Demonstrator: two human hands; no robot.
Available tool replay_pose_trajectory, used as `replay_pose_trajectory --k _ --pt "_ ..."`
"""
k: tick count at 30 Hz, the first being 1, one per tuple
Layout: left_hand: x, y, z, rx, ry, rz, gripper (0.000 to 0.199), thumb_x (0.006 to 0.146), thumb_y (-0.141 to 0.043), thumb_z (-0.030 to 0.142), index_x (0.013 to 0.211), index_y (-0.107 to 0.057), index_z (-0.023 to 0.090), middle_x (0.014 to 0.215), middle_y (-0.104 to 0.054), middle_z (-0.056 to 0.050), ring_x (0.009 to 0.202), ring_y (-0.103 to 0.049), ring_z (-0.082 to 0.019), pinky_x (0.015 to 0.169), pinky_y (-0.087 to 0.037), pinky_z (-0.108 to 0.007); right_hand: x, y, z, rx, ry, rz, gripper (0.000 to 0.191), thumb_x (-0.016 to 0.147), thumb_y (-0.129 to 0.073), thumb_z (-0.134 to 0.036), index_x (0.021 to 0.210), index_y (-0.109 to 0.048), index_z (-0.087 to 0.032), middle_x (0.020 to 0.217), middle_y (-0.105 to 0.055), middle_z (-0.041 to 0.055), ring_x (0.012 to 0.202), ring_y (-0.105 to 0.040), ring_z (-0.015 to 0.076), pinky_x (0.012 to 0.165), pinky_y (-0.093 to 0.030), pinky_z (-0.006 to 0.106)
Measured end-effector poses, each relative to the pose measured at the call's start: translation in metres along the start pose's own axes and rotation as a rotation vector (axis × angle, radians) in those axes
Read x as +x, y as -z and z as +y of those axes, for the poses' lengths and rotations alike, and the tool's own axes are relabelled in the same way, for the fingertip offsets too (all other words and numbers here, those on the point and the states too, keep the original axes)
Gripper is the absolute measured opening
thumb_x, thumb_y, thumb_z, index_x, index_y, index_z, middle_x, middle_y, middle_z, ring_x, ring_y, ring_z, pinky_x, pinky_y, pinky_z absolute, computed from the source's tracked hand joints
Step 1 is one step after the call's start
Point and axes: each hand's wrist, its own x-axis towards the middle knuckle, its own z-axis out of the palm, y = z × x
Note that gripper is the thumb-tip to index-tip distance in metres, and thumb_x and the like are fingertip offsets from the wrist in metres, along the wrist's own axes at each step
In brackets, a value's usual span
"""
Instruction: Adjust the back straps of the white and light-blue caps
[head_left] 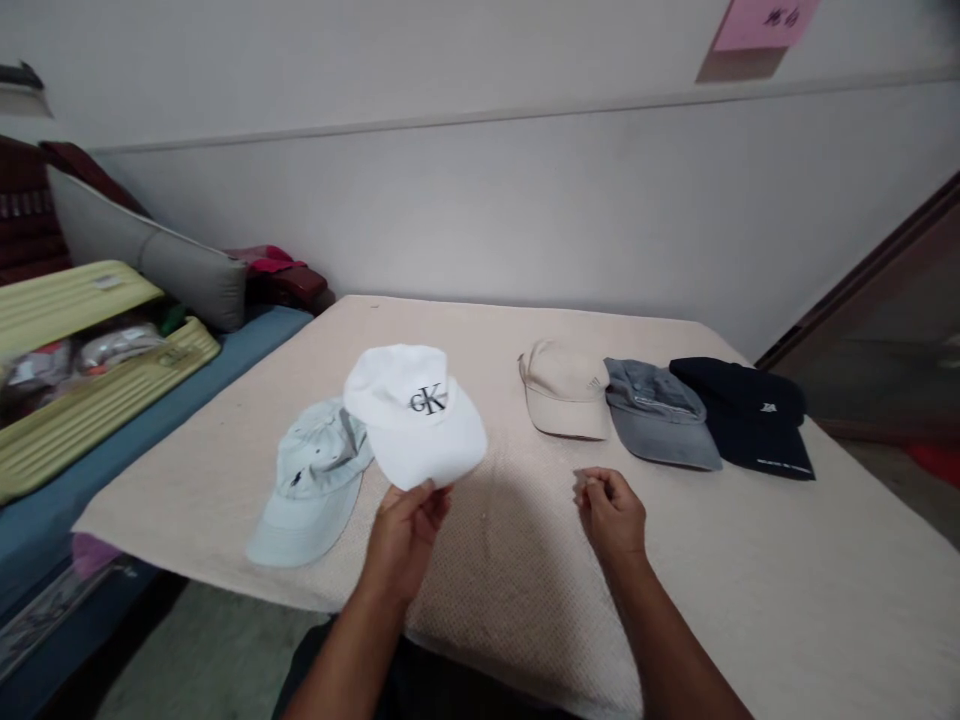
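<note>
My left hand point(411, 530) pinches the brim of a white cap point(420, 415) with dark "CK" letters, held up over the table. Beside it on the left, partly behind the white cap, lies a pale mint cap point(307, 495). My right hand point(611, 510) has its fingers curled together above the cloth; whatever they hold, if anything, is too small to name. Beyond that hand a beige cap point(566, 390), a grey cap point(664, 415) and a navy cap point(750, 410) sit side by side at the right, brims toward me.
A light cloth covers the table point(480, 590). At the left are a blue surface point(251, 350), a grey cushion point(161, 250) and yellow-green panels point(75, 300). A white wall point(480, 210) bearing a pink note point(765, 22) stands behind.
</note>
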Motion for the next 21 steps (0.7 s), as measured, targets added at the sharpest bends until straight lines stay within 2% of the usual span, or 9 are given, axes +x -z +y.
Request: replay_pose_trajectory --k 2,4,8,10,13,15,17,19,21 --pt "-0.004 -0.013 -0.022 0.019 0.081 -0.086 0.023 0.07 -0.07 0.008 0.091 -0.066 0.015 0.083 -0.069 -0.003 0.07 -0.064 -0.012 0.061 -0.052 -0.02 -0.009 0.004 -0.008 0.208 -0.124 0.005 0.017 0.075 -0.061 -0.034 0.081 -0.057 -0.019 0.058 -0.054 -0.0033 0.046 -0.05 0.0109 0.043 -0.039 0.023" --pt "-0.006 -0.019 -0.043 0.044 0.161 -0.166 0.023 0.069 -0.072 0.01 0.09 -0.067 0.015 0.081 -0.069 -0.004 0.069 -0.064 -0.012 0.061 -0.051 -0.021 -0.018 0.01 -0.019 0.454 -0.271 -0.019 0.019 0.072 -0.066 -0.035 0.08 -0.06 -0.019 0.061 -0.058 -0.0019 0.049 -0.053 0.0113 0.046 -0.042 0.024" --pt "-0.013 -0.014 -0.079 0.102 0.309 -0.252 0.023 0.064 -0.076 0.011 0.086 -0.069 0.014 0.076 -0.068 -0.004 0.063 -0.061 -0.012 0.057 -0.048 -0.022 -0.026 0.028 -0.041 0.717 -0.54 -0.282 0.039 0.081 -0.056 -0.054 0.09 -0.066 -0.017 0.081 -0.07 0.0085 0.071 -0.065 0.0199 0.065 -0.052 0.034" --pt "-0.018 -0.011 -0.09 0.17 0.397 -0.33 0.026 0.062 -0.077 0.012 0.087 -0.07 0.013 0.075 -0.068 -0.006 0.062 -0.061 -0.013 0.056 -0.046 -0.022 -0.024 0.039 -0.049 0.768 -0.569 -0.319 0.037 0.082 -0.055 -0.053 0.092 -0.067 -0.019 0.088 -0.072 0.0083 0.078 -0.067 0.0223 0.071 -0.052 0.036" --pt "-0.025 -0.013 -0.094 0.27 0.518 -0.54 0.04 0.059 -0.08 0.014 0.098 -0.07 0.013 0.082 -0.07 -0.01 0.07 -0.063 -0.018 0.061 -0.048 -0.025 -0.019 0.053 -0.056 0.8 -0.543 -0.302 0.022 0.077 -0.067 -0.035 0.095 -0.066 -0.023 0.087 -0.074 0.0037 0.078 -0.068 0.0231 0.074 -0.052 0.037" --pt "-0.023 -0.017 -0.087 0.268 0.565 -0.612 0.05 0.056 -0.082 0.016 0.104 -0.068 0.014 0.086 -0.071 -0.012 0.08 -0.065 -0.023 0.071 -0.05 -0.031 -0.021 0.06 -0.061 0.824 -0.539 -0.34 0.029 0.073 -0.071 -0.026 0.101 -0.065 -0.023 0.09 -0.074 0.0037 0.078 -0.068 0.0228 0.075 -0.051 0.037" --pt "-0.016 -0.021 -0.074 0.224 0.609 -0.533 0.045 0.06 -0.081 0.027 0.101 -0.069 0.013 0.084 -0.071 -0.013 0.086 -0.066 -0.029 0.077 -0.051 -0.037 -0.03 0.064 -0.064 0.838 -0.552 -0.42 0.037 0.072 -0.071 -0.024 0.108 -0.063 -0.023 0.095 -0.073 0.0056 0.078 -0.068 0.023 0.076 -0.051 0.038" --pt "-0.003 -0.025 -0.059 0.179 0.657 -0.327 0.041 0.067 -0.072 0.044 0.093 -0.07 0.012 0.075 -0.071 -0.015 0.083 -0.068 -0.033 0.074 -0.052 -0.042 -0.045 0.065 -0.066 0.814 -0.584 -0.523 0.041 0.073 -0.07 -0.023 0.113 -0.061 -0.023 0.099 -0.072 0.0073 0.081 -0.068 0.0237 0.076 -0.05 0.039" --pt "0.009 -0.028 -0.046 0.155 0.688 -0.183 0.039 0.071 -0.066 0.044 0.092 -0.069 0.012 0.07 -0.071 -0.014 0.081 -0.068 -0.035 0.072 -0.053 -0.046 -0.059 0.067 -0.065 0.764 -0.611 -0.629 0.041 0.071 -0.071 -0.019 0.111 -0.063 -0.022 0.103 -0.07 0.0075 0.087 -0.066 0.0232 0.081 -0.048 0.039"
